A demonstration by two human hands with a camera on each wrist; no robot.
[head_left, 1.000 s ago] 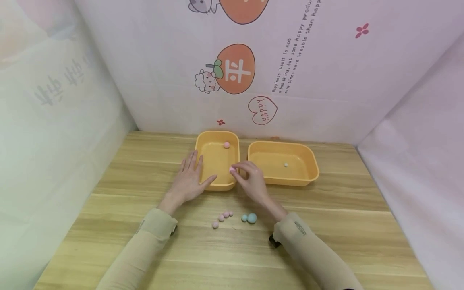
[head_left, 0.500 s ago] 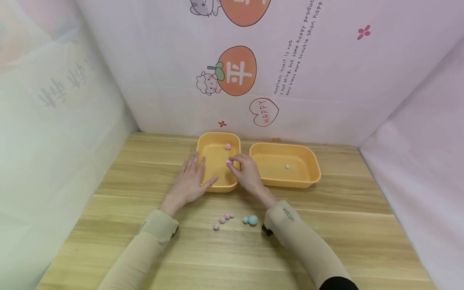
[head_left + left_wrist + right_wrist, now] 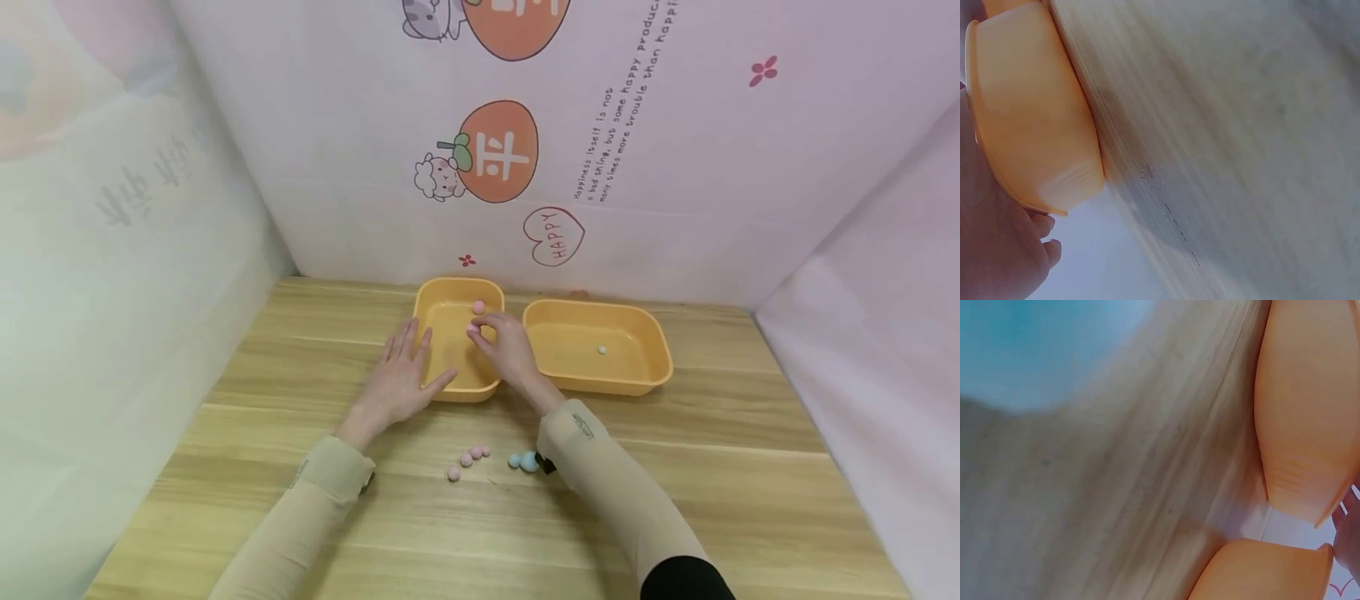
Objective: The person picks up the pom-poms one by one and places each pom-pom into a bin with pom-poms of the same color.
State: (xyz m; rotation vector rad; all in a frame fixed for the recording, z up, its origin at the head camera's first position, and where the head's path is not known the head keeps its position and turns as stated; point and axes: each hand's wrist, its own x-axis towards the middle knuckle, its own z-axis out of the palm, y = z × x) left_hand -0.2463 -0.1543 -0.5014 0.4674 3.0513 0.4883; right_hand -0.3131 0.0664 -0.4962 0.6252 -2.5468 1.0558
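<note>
My left hand lies spread along the left rim of the left yellow tray, its fingers straight and its thumb across the near rim. In the left wrist view, fingertips reach past the rim of that tray. My right hand pinches a small pink ball between thumb and fingertips, over the inside of the left tray. Just beyond it, another pink ball rests at the tray's far right corner. In the right wrist view, my right hand shows only at the edge.
Right of it stands a second yellow tray with one small whitish ball. Several pink balls form a row on the wooden table. Two blue balls sit beside my right cuff. Printed cloth rises behind.
My right hand has moved from the left tray's right rim farther in and toward its back, still pinching the pink ball. The left hand stays on the rim. The head view has shifted slightly.
</note>
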